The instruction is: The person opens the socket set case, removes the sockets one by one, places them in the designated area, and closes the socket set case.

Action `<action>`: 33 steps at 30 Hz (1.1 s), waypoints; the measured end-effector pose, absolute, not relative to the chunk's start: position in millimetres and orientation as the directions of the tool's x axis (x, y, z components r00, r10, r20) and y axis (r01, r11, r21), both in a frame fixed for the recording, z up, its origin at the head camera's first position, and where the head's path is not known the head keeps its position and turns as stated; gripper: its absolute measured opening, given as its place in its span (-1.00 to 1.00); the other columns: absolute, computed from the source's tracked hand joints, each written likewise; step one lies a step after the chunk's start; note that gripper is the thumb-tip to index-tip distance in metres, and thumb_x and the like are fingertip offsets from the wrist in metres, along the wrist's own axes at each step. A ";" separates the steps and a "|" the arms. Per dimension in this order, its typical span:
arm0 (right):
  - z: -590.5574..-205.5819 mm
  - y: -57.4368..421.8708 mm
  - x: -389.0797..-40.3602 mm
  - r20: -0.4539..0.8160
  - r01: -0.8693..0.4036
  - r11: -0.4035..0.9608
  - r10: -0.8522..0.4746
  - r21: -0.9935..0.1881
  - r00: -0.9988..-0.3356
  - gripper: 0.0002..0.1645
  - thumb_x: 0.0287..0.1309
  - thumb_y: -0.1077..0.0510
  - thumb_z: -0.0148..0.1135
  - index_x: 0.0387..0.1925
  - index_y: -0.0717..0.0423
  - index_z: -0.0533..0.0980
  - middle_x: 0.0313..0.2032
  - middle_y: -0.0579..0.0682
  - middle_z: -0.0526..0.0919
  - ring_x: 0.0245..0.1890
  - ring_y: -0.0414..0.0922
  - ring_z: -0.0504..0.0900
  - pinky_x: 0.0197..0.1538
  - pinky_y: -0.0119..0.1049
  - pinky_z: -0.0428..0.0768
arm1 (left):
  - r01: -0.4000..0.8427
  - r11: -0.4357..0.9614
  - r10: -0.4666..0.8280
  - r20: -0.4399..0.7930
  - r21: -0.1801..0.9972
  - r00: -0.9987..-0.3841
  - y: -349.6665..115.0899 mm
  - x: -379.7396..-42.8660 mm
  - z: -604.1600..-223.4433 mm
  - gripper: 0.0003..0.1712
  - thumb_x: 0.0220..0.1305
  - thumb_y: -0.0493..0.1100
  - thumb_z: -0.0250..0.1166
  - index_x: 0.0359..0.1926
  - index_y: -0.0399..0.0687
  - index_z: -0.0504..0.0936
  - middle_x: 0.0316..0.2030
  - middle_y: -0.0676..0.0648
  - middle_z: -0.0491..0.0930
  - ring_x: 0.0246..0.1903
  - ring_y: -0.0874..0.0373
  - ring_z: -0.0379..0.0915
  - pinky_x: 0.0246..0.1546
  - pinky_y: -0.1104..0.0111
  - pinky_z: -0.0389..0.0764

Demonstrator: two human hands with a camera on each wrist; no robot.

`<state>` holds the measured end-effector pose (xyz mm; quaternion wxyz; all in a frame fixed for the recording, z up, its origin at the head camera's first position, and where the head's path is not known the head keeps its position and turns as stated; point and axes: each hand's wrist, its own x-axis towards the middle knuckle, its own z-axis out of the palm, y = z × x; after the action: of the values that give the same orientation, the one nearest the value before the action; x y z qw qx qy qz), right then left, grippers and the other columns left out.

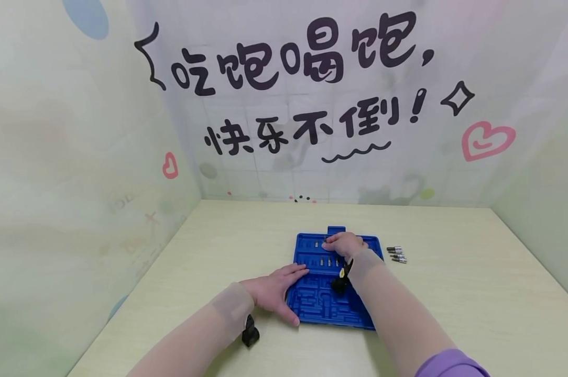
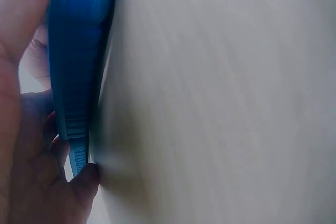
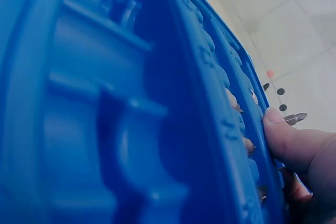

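Blue case [image 1: 312,303] may slide if the spread left hand [image 1: 273,290] eases, jogging the bit [image 3: 296,119] the right hand [image 1: 346,244] pinches.

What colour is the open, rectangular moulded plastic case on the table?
The rectangular plastic case is blue, best seen in the head view.

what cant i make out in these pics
Head view: part of the blue case, hidden by right forearm; tips of the loose bits, too small.
Left wrist view: part of the left hand, cut off by left edge.
Right wrist view: rest of the pinched bit, hidden by right hand.
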<state>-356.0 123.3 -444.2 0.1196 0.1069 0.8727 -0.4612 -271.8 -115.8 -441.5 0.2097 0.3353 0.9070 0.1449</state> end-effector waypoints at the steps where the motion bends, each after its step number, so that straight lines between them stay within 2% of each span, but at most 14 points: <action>1: -444.3 123.2 -355.2 -0.302 0.292 0.546 0.075 -0.785 -0.950 -0.67 0.10 -0.07 0.39 -0.12 -0.04 0.68 0.30 0.35 0.14 0.30 0.35 -0.11 0.27 0.32 -0.17 | 0.547 0.734 0.668 -0.284 0.403 -0.688 -115.8 -271.4 -441.0 0.36 -0.20 0.44 0.45 0.53 0.21 -0.09 0.51 0.14 -0.21 0.47 0.10 -0.32 0.36 0.05 0.08; 3: -444.1 122.9 -353.7 -0.291 0.282 0.538 0.069 -0.794 -0.954 -0.65 0.11 -0.07 0.38 -0.09 -0.03 0.68 0.31 0.34 0.15 0.30 0.33 -0.12 0.27 0.31 -0.17 | 0.545 0.736 0.666 -0.285 0.402 -0.689 -115.8 -271.0 -439.9 0.36 -0.20 0.44 0.45 0.53 0.21 -0.09 0.51 0.14 -0.21 0.47 0.10 -0.32 0.36 0.05 0.08; 7: -444.3 124.3 -352.9 -0.256 0.243 0.535 0.051 -0.809 -0.965 -0.60 0.14 -0.09 0.35 -0.03 -0.01 0.66 0.27 0.26 0.29 0.30 0.30 -0.05 0.28 0.28 -0.15 | 0.543 0.739 0.663 -0.285 0.399 -0.692 -115.4 -270.2 -438.7 0.35 -0.19 0.44 0.45 0.52 0.21 -0.09 0.51 0.13 -0.21 0.47 0.10 -0.31 0.36 0.06 0.09; 10: -444.2 126.6 -352.2 -0.229 0.208 0.519 0.023 -0.829 -0.973 -0.58 0.15 -0.10 0.33 -0.01 0.02 0.64 0.19 0.18 0.44 0.26 0.27 0.08 0.29 0.26 -0.12 | 0.539 0.742 0.660 -0.290 0.400 -0.693 -115.0 -269.9 -438.4 0.35 -0.19 0.43 0.45 0.52 0.22 -0.09 0.50 0.14 -0.21 0.47 0.10 -0.31 0.36 0.06 0.09; 13: -444.0 129.0 -350.4 -0.221 0.188 0.478 -0.013 -0.858 -0.975 -0.56 0.20 -0.07 0.30 0.03 0.07 0.60 0.15 0.14 0.50 0.22 0.22 0.20 0.30 0.24 -0.02 | 0.537 0.743 0.659 -0.292 0.400 -0.693 -114.7 -270.0 -438.7 0.35 -0.20 0.44 0.45 0.52 0.23 -0.09 0.50 0.15 -0.21 0.47 0.11 -0.31 0.36 0.06 0.09; 17: -444.7 132.7 -348.7 -0.205 0.161 0.417 -0.063 -0.895 -0.977 -0.52 0.26 -0.01 0.24 0.12 0.14 0.52 0.17 0.17 0.48 0.22 0.18 0.31 0.29 0.18 0.16 | 0.533 0.741 0.659 -0.290 0.408 -0.694 -114.3 -270.3 -439.1 0.36 -0.20 0.43 0.46 0.53 0.22 -0.09 0.50 0.14 -0.21 0.47 0.10 -0.31 0.36 0.07 0.09; 21: -445.6 135.0 -347.7 -0.185 0.132 0.408 -0.093 -0.903 -0.978 -0.52 0.31 0.01 0.19 0.16 0.16 0.48 0.18 0.19 0.47 0.22 0.16 0.37 0.26 0.15 0.27 | 0.529 0.740 0.659 -0.286 0.416 -0.696 -115.0 -269.9 -439.6 0.36 -0.20 0.42 0.46 0.53 0.21 -0.09 0.51 0.13 -0.21 0.47 0.10 -0.31 0.36 0.06 0.09; 25: -447.5 135.9 -346.4 -0.180 0.125 0.408 -0.099 -0.904 -0.979 -0.58 0.30 0.00 0.20 0.11 0.10 0.55 0.16 0.15 0.51 0.18 0.13 0.41 0.24 0.13 0.30 | 0.538 0.738 0.662 -0.279 0.408 -0.696 -115.7 -270.3 -440.8 0.36 -0.19 0.43 0.45 0.53 0.20 -0.09 0.51 0.13 -0.21 0.47 0.10 -0.31 0.36 0.06 0.09; 33: -449.3 142.8 -346.7 -0.125 0.070 0.357 -0.132 -0.932 -0.983 -0.62 0.25 0.06 0.27 0.03 0.16 0.59 0.10 0.15 0.54 0.16 0.12 0.44 0.24 0.10 0.33 | 0.539 0.739 0.661 -0.282 0.404 -0.695 -116.5 -269.7 -440.0 0.35 -0.19 0.44 0.44 0.53 0.19 -0.08 0.51 0.12 -0.20 0.47 0.09 -0.31 0.37 0.06 0.08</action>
<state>-346.7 142.8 -449.3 0.0893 -0.0190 0.8188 -0.5668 -269.7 -116.5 -440.0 0.2084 0.3302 0.9088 0.1468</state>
